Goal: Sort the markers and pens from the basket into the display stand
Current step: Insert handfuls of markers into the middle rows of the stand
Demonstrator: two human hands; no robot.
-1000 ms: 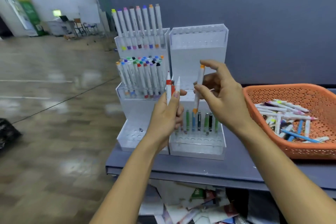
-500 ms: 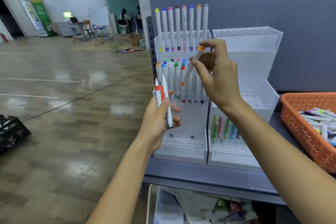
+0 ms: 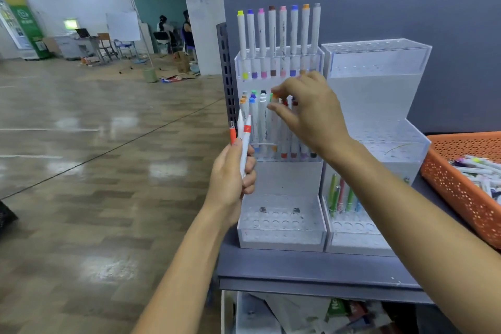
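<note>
While the left hand (image 3: 230, 171) curls around a small bunch of white pens (image 3: 245, 141) with red and orange bands, held upright just left of the clear display stand (image 3: 282, 179), the right hand (image 3: 309, 114) is at the stand's middle tier. Its thumb and fingertips pinch the top of an orange-capped marker (image 3: 274, 133) standing among the markers there. A second clear stand (image 3: 374, 95) sits to the right. Further right on the grey surface (image 3: 298, 266), the orange basket (image 3: 461, 187) holds more markers.
</note>
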